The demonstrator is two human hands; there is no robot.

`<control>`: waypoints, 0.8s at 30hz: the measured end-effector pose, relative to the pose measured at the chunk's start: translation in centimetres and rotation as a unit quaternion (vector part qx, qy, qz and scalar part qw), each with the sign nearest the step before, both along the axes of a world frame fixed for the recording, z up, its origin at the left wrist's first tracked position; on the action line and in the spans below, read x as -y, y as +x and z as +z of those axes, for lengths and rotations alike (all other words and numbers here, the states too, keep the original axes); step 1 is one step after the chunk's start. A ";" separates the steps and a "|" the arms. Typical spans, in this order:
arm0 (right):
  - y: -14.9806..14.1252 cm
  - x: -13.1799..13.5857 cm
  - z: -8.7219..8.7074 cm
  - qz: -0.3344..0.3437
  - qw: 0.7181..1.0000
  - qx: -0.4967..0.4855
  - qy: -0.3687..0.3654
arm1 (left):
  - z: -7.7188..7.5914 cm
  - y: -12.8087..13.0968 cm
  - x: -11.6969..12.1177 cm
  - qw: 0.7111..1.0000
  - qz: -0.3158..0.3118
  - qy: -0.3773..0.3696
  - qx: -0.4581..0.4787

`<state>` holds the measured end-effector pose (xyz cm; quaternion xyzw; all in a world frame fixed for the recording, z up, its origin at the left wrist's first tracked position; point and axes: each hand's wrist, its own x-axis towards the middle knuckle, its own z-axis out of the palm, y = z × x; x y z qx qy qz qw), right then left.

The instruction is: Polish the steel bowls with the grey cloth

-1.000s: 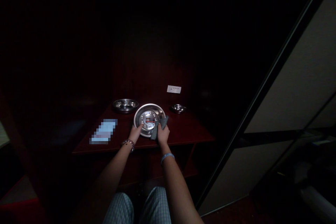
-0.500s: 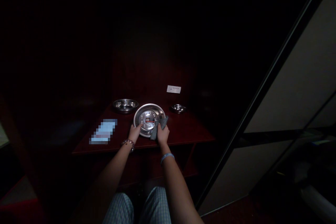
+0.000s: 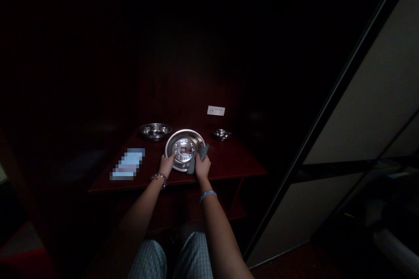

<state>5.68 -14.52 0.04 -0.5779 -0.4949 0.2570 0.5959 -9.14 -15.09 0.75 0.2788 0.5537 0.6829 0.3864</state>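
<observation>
Pan [image 3: 155,133] back left on desk [image 3: 232,163], bowl [image 3: 222,134] back right; basin [image 3: 185,144] nearer, between them; socket [image 3: 216,110] on wall [image 3: 180,96] behind.

Indoor nook [image 3: 183,96] (dim), reddish desk [image 3: 232,162]; wall socket [image 3: 216,110]

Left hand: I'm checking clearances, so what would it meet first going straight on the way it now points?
Most likely the metal basin: the left hand holds its near left rim, and its tilted inside lies ahead. Exact depth is unclear.
</observation>
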 end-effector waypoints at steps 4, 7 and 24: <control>0.0 0.1 0.1 0.002 1.000 0.006 -0.007 | 0.3 0.1 0.2 0.999 0.001 -0.044 0.008; 0.1 0.1 0.1 -0.002 1.000 0.004 0.000 | 0.3 0.1 0.1 0.999 -0.007 -0.048 0.010; 0.1 -0.1 -0.1 -0.007 1.000 -0.012 -0.002 | -0.6 0.1 -0.4 0.999 -0.012 -0.029 0.020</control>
